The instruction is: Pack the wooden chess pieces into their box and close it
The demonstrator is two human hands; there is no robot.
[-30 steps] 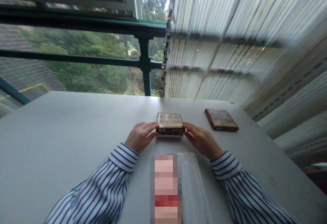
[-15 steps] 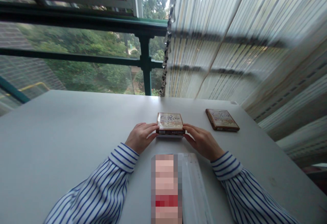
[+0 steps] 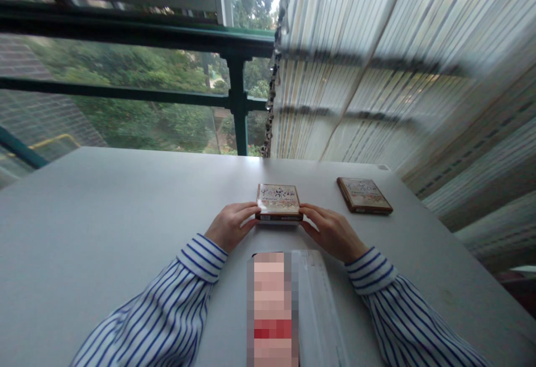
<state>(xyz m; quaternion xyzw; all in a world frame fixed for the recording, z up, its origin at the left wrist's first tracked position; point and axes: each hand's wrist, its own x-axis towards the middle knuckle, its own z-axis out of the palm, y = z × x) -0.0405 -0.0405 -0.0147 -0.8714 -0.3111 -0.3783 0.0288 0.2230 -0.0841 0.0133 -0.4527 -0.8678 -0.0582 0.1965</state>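
Note:
A small square brown box with a printed cream lid rests on the grey table in front of me. My left hand grips its left side with curled fingers. On the opposite side, my right hand presses against the box, fingers closed on its edge. Both arms wear blue-striped white sleeves.
A second flat brown box piece with the same print lies to the right near the table's far edge. A clear plastic sleeve lies close to me. Vertical blinds hang at right; a window with a dark green frame is behind.
The lid has sunk lower onto the box between my hands; the white base showing beneath it a second ago is almost hidden now. My hands have stayed in place.

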